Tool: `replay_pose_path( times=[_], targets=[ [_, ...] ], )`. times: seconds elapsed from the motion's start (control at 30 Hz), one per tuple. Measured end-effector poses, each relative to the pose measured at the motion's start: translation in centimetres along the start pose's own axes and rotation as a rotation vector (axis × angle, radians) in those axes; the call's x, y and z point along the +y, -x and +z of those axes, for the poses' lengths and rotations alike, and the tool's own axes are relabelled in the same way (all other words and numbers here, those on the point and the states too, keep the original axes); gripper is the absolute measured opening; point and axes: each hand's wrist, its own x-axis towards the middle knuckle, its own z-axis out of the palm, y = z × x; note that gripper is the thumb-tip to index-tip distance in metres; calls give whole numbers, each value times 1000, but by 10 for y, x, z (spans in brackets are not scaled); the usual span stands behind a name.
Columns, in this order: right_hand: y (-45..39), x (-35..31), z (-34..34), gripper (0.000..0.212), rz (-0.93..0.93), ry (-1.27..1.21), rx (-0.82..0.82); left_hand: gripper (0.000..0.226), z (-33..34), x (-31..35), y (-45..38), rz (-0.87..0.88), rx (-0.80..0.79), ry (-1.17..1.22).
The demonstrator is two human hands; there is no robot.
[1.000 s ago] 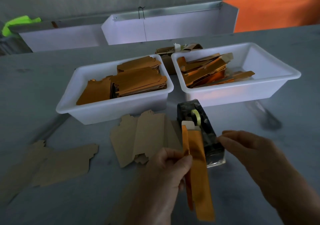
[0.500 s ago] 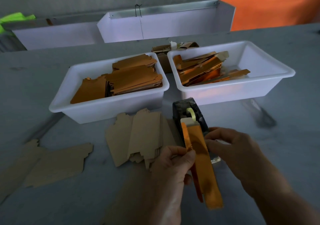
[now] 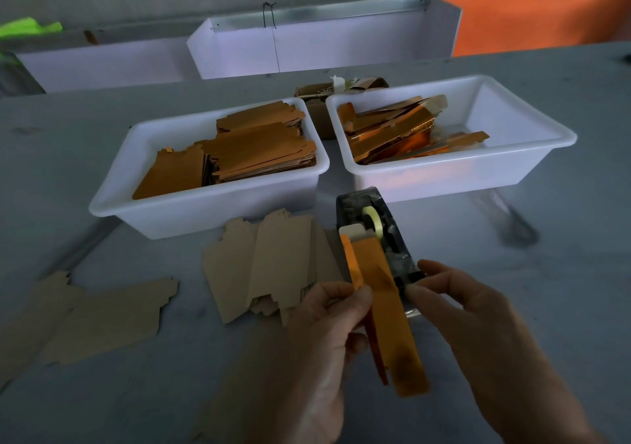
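Observation:
My left hand (image 3: pixel 327 327) grips a long folded gold-orange carton (image 3: pixel 386 307), holding it upright over the table with its pale flap at the top. Just behind the carton stands a dark tape dispenser (image 3: pixel 375 232) with a yellowish tape roll. My right hand (image 3: pixel 457 300) is at the dispenser's near end, thumb and fingertips pinched together at its cutter; whether tape is between them cannot be made out.
A left white bin (image 3: pixel 191 215) holds stacked flat gold cartons. A right white bin (image 3: pixel 512 167) holds folded ones. Flat brown carton blanks (image 3: pixel 273 266) lie beside the dispenser, with more blanks (image 3: pixel 99 317) at the left. A small cardboard box (image 3: pixel 317 102) sits behind the bins.
My right hand moved left from the open table to the dispenser's near end and closed its fingertips there. My left hand kept the carton in about the same place.

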Motion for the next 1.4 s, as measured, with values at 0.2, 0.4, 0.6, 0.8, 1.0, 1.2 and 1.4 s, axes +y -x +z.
replay_pose_path(
  times=[0.2,0.4,0.6,0.8,1.0,1.2,1.4],
  targets=[
    [3,6,10,14,-41,84,83,13,3,15,-2,99,-56,-115],
    [6,8,15,13,-97,100,117,10,11,19,-8,141,-53,-356],
    [0,12,13,16,-253,412,164,6,15,20,-6,180,3,-419],
    [2,3,-6,21,-328,265,192,6,12,23,-2,119,-11,-357],
    [12,-30,-21,16,-240,-127,-314,5,3,27,9,45,-17,-199],
    [13,-32,-10,17,-297,-3,-422,7,1,30,16,34,-104,-202],
    [10,-34,-8,21,-332,35,-422,8,-1,34,15,26,-173,-219]
  ],
)
